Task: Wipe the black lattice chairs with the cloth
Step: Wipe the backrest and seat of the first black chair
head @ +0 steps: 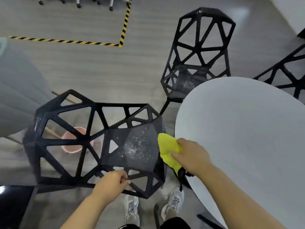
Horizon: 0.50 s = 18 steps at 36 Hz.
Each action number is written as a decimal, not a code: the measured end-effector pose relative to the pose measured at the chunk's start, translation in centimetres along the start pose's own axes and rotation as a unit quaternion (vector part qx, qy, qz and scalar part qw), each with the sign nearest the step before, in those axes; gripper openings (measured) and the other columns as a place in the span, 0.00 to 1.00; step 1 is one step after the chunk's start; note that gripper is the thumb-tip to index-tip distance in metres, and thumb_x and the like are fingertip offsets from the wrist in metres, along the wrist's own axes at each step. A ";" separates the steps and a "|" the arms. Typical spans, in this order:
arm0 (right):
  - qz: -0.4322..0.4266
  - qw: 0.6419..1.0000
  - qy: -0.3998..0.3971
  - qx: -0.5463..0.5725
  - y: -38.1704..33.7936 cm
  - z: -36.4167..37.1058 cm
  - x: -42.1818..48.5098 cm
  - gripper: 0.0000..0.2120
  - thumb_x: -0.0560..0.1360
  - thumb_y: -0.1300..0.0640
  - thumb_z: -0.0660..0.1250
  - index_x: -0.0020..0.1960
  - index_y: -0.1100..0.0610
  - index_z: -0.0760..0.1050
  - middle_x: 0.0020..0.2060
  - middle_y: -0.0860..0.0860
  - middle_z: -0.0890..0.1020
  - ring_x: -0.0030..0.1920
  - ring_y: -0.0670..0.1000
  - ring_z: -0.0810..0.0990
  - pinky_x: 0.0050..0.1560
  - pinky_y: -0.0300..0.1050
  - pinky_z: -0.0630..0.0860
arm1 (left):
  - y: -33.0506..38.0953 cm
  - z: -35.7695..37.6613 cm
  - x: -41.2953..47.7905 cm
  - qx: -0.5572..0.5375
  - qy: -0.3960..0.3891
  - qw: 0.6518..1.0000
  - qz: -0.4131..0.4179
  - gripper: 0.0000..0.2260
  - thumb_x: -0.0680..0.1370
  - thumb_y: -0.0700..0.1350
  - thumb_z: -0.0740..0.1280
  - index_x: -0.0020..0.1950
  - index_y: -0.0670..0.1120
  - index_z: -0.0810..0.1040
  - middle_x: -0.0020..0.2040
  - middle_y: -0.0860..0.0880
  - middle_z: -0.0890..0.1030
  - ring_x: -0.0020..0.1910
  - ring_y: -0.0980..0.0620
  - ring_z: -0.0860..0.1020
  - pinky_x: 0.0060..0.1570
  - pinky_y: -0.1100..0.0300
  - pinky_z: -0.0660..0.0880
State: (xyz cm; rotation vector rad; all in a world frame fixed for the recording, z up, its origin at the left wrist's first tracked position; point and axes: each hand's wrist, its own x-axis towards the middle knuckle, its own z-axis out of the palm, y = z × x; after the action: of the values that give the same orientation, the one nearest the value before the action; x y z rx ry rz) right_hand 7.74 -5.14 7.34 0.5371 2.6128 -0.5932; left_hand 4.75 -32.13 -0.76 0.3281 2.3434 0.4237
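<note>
I see the left hand [112, 182], fingers curled round a front strut of the near chair [140, 129]. The right hand [191, 156] has its fingers clamped on the cloth [168, 146], held at the seat's right edge, just beside the table [247, 129]. A second chair [197, 50] stands beyond, apart.

A round pale table [247, 129] stands on grey plank floor [99, 66]. Up-left of the table, yellow-black tape [66, 41] turns a corner, with castors [78, 5] beyond. Left of the table sit a pink bucket [71, 148] and, farther, a grey seat [19, 96].
</note>
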 end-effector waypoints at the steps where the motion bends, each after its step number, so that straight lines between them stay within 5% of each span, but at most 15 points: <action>1: 0.001 1.000 0.006 -0.003 -0.9 0.8 -0.1 0.23 0.75 0.42 0.62 0.67 0.50 0.67 0.58 0.50 0.77 0.58 0.54 0.75 0.50 0.45 0.71 | -1.3 0.1 -0.2 0.007 -0.009 1.000 -0.006 0.04 0.76 0.53 0.66 0.44 0.54 0.75 0.42 0.55 0.78 0.42 0.58 0.76 0.41 0.63 0.72; 9: -0.001 1.000 -0.015 -0.026 -5.9 6.5 -1.1 0.21 0.73 0.41 0.64 0.62 0.49 0.71 0.55 0.50 0.78 0.56 0.54 0.76 0.51 0.47 0.74 | -9.7 1.7 -1.2 0.027 -0.052 0.993 -0.107 0.08 0.75 0.52 0.62 0.49 0.50 0.76 0.48 0.52 0.80 0.47 0.51 0.77 0.45 0.60 0.73; 18: 0.005 0.998 -0.025 -0.063 -6.8 11.0 -1.1 0.19 0.73 0.42 0.63 0.61 0.47 0.71 0.50 0.47 0.78 0.50 0.52 0.77 0.43 0.45 0.74 | -12.1 4.0 -0.4 -0.018 -0.041 0.970 -0.239 0.24 0.78 0.61 0.56 0.60 0.43 0.73 0.57 0.44 0.78 0.56 0.45 0.76 0.50 0.55 0.73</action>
State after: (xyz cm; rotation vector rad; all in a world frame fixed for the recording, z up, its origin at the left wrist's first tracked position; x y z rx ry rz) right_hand 8.93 -16.43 0.91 0.4890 2.5769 -0.4299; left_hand 6.50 -42.48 -7.99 -0.2322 2.2346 0.2104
